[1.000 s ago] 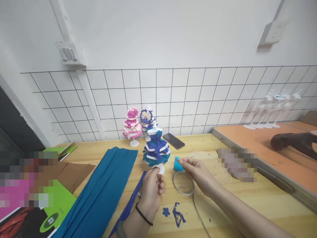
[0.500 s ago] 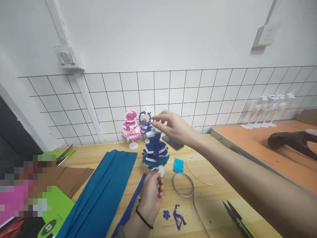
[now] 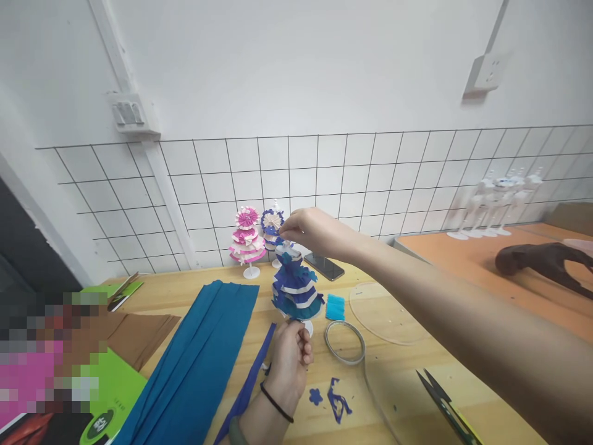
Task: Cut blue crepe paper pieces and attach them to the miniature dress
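Observation:
A small mannequin in a blue and white paper dress [image 3: 296, 290] stands on the wooden table [image 3: 398, 389]. My left hand [image 3: 288, 358] grips its white round base from below, fingers closed. My right hand [image 3: 311, 232] reaches over the top of the figure and pinches at its neck, where a small blue paper piece sits. A folded teal paper piece [image 3: 334, 306] lies just right of the dress. A tape ring [image 3: 345, 342] lies beside it.
Teal crepe paper [image 3: 194, 364] and a dark blue strip [image 3: 250, 377] lie at left. Two finished paper dresses, pink [image 3: 247, 238] and blue [image 3: 271, 224], stand by the grid wall. A phone [image 3: 324, 266], scissors [image 3: 445, 408], blue scraps [image 3: 331, 398], brown paper [image 3: 139, 330], green sheets [image 3: 109, 395].
My right hand left the teal piece on the table, rose to the top of the dress figure, and has now closed its fingers there. My left hand stayed on the base.

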`<action>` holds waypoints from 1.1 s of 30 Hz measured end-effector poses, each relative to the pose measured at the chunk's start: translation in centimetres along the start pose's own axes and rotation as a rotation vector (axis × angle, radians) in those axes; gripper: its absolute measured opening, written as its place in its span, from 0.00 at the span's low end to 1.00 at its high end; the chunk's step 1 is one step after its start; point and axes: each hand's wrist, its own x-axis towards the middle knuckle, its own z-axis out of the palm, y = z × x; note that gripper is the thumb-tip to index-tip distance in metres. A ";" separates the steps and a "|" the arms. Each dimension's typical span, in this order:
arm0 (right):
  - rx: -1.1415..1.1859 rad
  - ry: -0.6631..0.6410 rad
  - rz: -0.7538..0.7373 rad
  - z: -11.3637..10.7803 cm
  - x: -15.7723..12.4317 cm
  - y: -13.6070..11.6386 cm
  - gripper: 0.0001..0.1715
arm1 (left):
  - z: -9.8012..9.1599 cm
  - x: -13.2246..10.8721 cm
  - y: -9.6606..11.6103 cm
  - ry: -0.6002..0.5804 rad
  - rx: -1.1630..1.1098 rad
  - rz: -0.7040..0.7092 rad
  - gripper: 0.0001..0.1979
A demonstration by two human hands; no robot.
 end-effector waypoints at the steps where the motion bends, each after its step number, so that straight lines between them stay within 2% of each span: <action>1: -0.003 0.003 0.006 0.0 0.1 0.0 0.09 | 0.0 0.0 0.0 -0.004 -0.001 0.001 0.07; 16: -0.094 -0.024 0.092 -0.8 -0.2 1.1 0.08 | 0.7 -1.0 -0.5 -0.083 -0.101 0.044 0.05; 20: -0.107 -0.020 0.101 -1.4 -0.5 1.8 0.09 | 0.6 -0.7 0.2 -0.120 -0.220 0.060 0.10; 25: -0.101 0.020 0.123 -2.0 -0.8 2.2 0.11 | -0.1 0.4 1.4 -0.141 -0.332 0.042 0.02; 33: -0.062 0.033 0.173 -1.7 -0.9 2.3 0.10 | 0.1 0.3 2.0 -0.200 -0.350 0.095 0.05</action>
